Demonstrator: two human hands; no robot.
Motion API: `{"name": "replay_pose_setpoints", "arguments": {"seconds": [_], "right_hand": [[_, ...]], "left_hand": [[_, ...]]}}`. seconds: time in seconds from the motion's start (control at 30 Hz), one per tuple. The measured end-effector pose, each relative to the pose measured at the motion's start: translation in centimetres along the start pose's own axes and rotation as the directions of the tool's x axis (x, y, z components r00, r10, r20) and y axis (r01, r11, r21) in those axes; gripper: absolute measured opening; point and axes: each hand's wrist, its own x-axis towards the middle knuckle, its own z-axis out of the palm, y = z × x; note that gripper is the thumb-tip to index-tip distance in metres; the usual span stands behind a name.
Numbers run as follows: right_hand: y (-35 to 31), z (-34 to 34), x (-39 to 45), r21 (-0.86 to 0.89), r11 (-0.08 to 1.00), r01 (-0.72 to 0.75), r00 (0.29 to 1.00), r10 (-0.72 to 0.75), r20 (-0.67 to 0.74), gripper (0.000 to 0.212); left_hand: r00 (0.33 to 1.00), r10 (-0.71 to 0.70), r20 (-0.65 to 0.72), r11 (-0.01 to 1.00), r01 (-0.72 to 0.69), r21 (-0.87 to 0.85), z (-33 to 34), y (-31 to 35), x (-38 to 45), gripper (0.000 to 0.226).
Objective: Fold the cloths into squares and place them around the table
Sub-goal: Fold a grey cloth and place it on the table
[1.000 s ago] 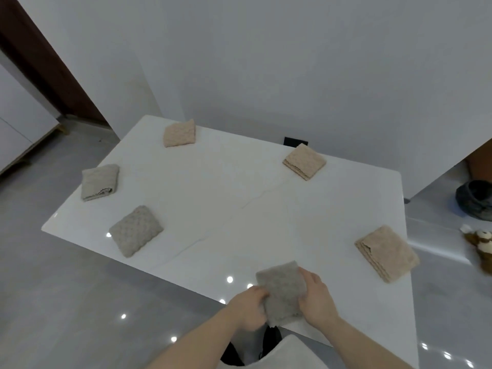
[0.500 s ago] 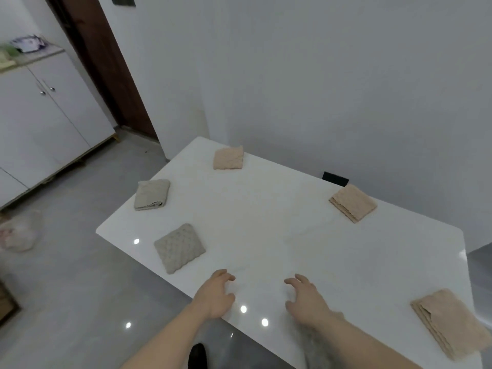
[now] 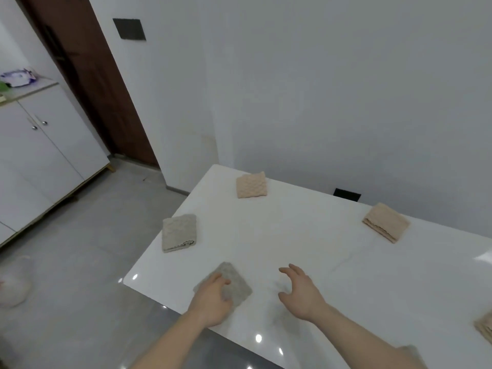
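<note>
— Grey waffle-textured folded cloth (image 3: 231,282) lay at the near left corner of the glossy white rectangular table (image 3: 306,251), around seven o'clock on the tabletop, didn't it?

— It did. The left hand (image 3: 211,302) rested on top of it, fingers loosely bent over the fabric, though whether they pinched it I could not tell.

— And the right hand (image 3: 299,290)?

— It hovered over bare tabletop just to the right of that cloth, fingers spread and slightly curved, holding nothing.

— Where were the others?

— A pale grey folded cloth (image 3: 179,233) sat at about nine o'clock by the left edge. A peach waffle-textured folded square (image 3: 251,184) lay at eleven o'clock near the far edge, and a tan folded cloth (image 3: 386,221) at one o'clock. One more tan folded cloth (image 3: 485,327) was cut off at the right border, roughly four o'clock.

— Anything off the table?

— A white two-door cabinet (image 3: 40,161) stood far left on the grey floor, beside a dark brown door (image 3: 87,75)
</note>
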Motion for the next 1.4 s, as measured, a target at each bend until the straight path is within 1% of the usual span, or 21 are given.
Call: {"name": "replay_pose_setpoints", "arguments": {"seconds": [0.13,0.3,0.43,0.53,0.67,0.8,0.97,1.07,1.13,1.27,1.4], "right_hand": [[-0.8,-0.6,1.0,-0.006,1.0,-0.01,1.0,0.01,-0.003,0.07],[-2.2,0.2,3.0,-0.012,1.0,-0.008,0.998,0.009,0.059,0.074],[-4.5,2.5,4.9,-0.046,0.998,0.036,0.992,-0.03,0.126,0.076],[-6.6,4.2,6.0,-0.077,0.996,0.052,0.982,-0.037,0.183,0.081],[-9.3,5.8,7.9,-0.159,0.986,0.048,0.976,-0.012,0.216,0.082],[-12.9,7.8,10.6,-0.224,0.974,0.005,0.981,0.039,0.19,0.079],[-18.8,12.4,13.5,-0.195,0.972,-0.133,0.976,0.162,0.143,0.078],[-22.0,14.7,14.0,-0.173,0.958,-0.231,0.959,0.254,0.127,0.079],[-23.8,15.8,13.9,-0.186,0.947,-0.263,0.954,0.284,0.099,0.079],[-26.0,16.1,12.8,-0.163,0.933,-0.321,0.939,0.336,0.07,0.078],[-25.1,14.9,13.4,-0.093,0.921,-0.379,0.922,0.384,0.041,0.079]], "left_hand": [[1.0,0.001,-0.012,1.0,-0.001,0.011,-1.9,-1.0,0.6,0.058],[0.995,-0.079,-0.061,0.995,0.083,0.063,-3.1,-4.2,-0.5,0.06],[0.981,-0.147,-0.123,0.979,0.162,0.121,-4.5,-7.9,-1.5,0.067],[0.974,-0.191,-0.124,0.96,0.212,0.183,-5.5,-10.2,-1.6,0.071],[0.975,-0.202,-0.095,0.945,0.219,0.241,-7.9,-13.2,-0.2,0.072],[0.986,-0.16,-0.051,0.941,0.167,0.294,-10.9,-16.7,2.5,0.073],[0.996,-0.094,0.011,0.935,0.084,0.346,-16.2,-22.6,5.4,0.074],[0.994,-0.066,0.082,0.924,0.029,0.382,-18.9,-26.0,7.0,0.076],[0.99,-0.048,0.129,0.902,-0.013,0.432,-20.5,-27.5,8.4,0.076],[0.981,0.01,0.193,0.866,-0.105,0.489,-22.3,-28.3,11.4,0.077],[0.973,0.084,0.215,0.856,-0.181,0.484,-23.1,-27.0,14.5,0.08]]}}
